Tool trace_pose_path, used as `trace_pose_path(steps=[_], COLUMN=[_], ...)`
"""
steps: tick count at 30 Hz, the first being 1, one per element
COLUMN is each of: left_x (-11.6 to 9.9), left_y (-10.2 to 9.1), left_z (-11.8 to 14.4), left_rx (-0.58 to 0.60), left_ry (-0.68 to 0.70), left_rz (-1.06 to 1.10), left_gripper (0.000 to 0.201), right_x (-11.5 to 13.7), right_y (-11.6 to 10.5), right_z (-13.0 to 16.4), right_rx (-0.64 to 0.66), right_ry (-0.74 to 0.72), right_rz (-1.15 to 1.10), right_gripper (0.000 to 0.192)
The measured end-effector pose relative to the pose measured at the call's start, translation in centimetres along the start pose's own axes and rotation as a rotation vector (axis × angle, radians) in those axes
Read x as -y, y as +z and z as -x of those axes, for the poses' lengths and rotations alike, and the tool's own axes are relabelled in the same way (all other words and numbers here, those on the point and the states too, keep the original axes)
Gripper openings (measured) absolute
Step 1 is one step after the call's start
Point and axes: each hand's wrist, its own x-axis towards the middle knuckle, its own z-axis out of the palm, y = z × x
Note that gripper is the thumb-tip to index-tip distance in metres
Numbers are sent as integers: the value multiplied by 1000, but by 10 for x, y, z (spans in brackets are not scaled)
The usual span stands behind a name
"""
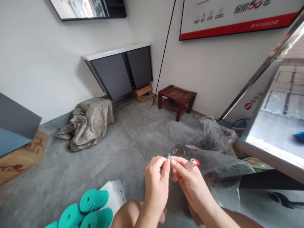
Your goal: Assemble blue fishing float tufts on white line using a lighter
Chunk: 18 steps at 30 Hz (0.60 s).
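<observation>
Frankly, I see the left hand point(157, 177) and the right hand point(190, 177) both pinching a tiny blue strip point(169, 156), its tips just above the thumbs. With so little to grip, it could slip if either pinch loosens. A red-and-white thing point(194, 161) sits at the right hand's fingers; I can't tell how it's held, and it might snag. Dropped, the strip could get lost among the green rolls point(93, 202) or clear plastic point(218, 161).

Wooden stool point(177, 94), crumpled sack point(92, 122).
</observation>
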Motion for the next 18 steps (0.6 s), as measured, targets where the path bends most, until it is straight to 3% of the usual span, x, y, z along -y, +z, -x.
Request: trace_pose_path(steps=[5,18], left_x=[1,9], left_y=[1,-1], left_z=[1,6], left_rx=[-10,-27], left_ry=[-22,-171], left_rz=[30,285], left_gripper=[36,31], right_x=[-1,-8], right_y=[5,12], right_z=[-1,-5], right_rx=[-28,-51], right_ry=[10,-2], right_rz=[-74,-6], right_gripper=[26,31])
